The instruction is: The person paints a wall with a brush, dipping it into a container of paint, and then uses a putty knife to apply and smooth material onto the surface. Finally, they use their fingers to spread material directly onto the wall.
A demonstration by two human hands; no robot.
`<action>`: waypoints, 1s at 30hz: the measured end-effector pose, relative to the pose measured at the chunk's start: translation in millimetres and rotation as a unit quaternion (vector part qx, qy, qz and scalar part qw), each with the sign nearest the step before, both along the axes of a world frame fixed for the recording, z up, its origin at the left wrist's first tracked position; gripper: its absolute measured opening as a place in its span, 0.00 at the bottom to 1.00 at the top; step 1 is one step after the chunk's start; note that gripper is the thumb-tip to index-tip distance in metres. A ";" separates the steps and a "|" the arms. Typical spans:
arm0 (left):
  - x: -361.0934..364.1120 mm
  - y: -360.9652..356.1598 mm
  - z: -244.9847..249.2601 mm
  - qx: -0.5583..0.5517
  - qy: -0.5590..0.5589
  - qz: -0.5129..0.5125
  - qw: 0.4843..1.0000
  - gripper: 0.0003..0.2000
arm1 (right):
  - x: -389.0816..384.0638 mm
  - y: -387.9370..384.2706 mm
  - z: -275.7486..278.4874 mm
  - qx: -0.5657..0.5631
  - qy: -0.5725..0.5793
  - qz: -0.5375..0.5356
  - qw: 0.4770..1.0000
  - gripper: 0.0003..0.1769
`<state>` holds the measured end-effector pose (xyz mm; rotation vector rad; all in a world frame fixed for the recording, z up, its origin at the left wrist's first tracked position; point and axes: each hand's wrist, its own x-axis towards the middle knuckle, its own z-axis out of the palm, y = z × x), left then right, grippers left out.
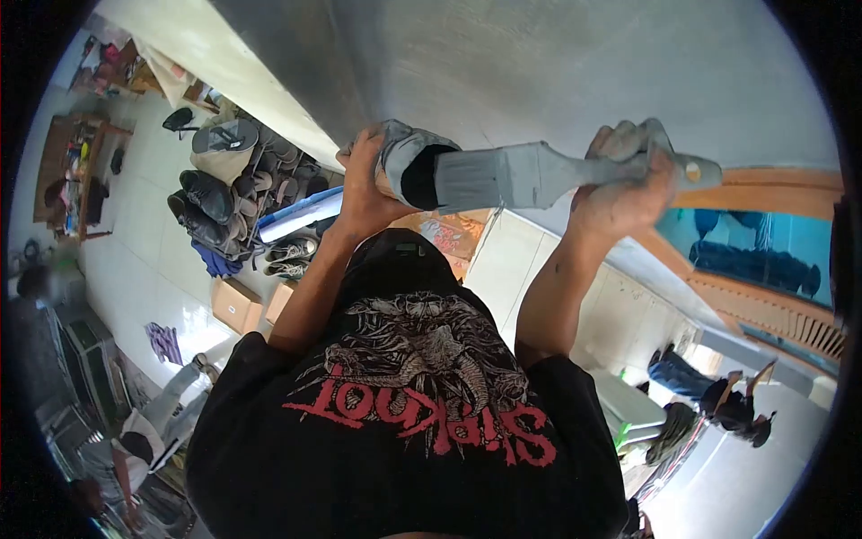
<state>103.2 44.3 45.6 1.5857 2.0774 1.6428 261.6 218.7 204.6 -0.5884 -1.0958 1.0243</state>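
Note:
My left hand [364, 184] is wrapped round a grey paint-smeared container [393, 148], whose dark opening [424, 178] faces the brush. In my right hand [626, 190] is the handle of a wide, flat paintbrush [525, 175], coated in grey paint, its holed end sticking out past my fingers. The bristles point left and overlap the container's opening in this view. Grey paint marks my right fingers. Just beyond both hands rises a grey wall [575, 72].
A wooden-framed window [763, 187] is on the right. Shoes [205, 198] crowd a rack at left, near a cardboard box [235, 305]. One person [718, 395] stands at the far right with arms raised; another person [135, 454] is at lower left. A wooden shelf [67, 175] stands far left.

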 end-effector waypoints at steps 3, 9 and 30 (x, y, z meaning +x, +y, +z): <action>14.6 1.8 -9.2 -0.029 0.069 -0.009 0.997 0.65 | 34.9 12.1 -17.8 -0.021 -0.052 0.023 0.998 0.15; 62.9 17.5 -9.0 -0.078 0.064 -0.042 0.994 0.61 | 86.3 15.3 -32.0 -0.066 -0.019 -0.026 0.997 0.18; 144.8 44.0 -5.8 -0.099 -0.048 -0.075 0.991 0.53 | 145.2 -18.9 -34.9 0.114 -0.136 -0.022 0.984 0.15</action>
